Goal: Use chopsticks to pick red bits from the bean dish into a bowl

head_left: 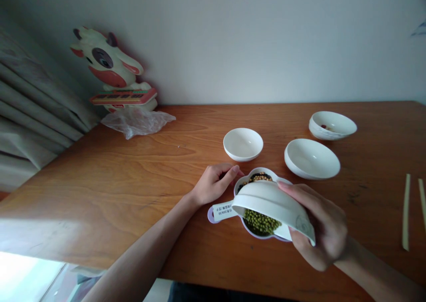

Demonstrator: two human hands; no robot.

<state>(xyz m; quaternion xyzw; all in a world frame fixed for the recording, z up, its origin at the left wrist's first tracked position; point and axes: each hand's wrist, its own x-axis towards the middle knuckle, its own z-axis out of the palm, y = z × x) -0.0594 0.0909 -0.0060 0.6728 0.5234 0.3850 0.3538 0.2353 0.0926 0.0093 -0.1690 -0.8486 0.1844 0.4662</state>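
My right hand (pixel 324 231) has its grip clamped on a white bowl (pixel 273 204), thumb over the rim and fingers under the base. The bowl is tipped steeply toward 9 o'clock, right over the flower-shaped divided dish (pixel 256 171). Green mung beans (pixel 261 222) lie in the dish's near compartment below the bowl's mouth, with soybeans (pixel 260 177) in the far one. My left hand (pixel 213 184) rests on the table (pixel 133 182) at the dish's 10 o'clock, its grip released, one fingertip against the rim. Three empty-looking bowls sit beyond – a small bowl (pixel 242 143) at 12 o'clock, a wider bowl (pixel 312 158) and a far bowl (pixel 332 125) toward 2 o'clock. Chopsticks (pixel 406 211) lie at 3 o'clock.
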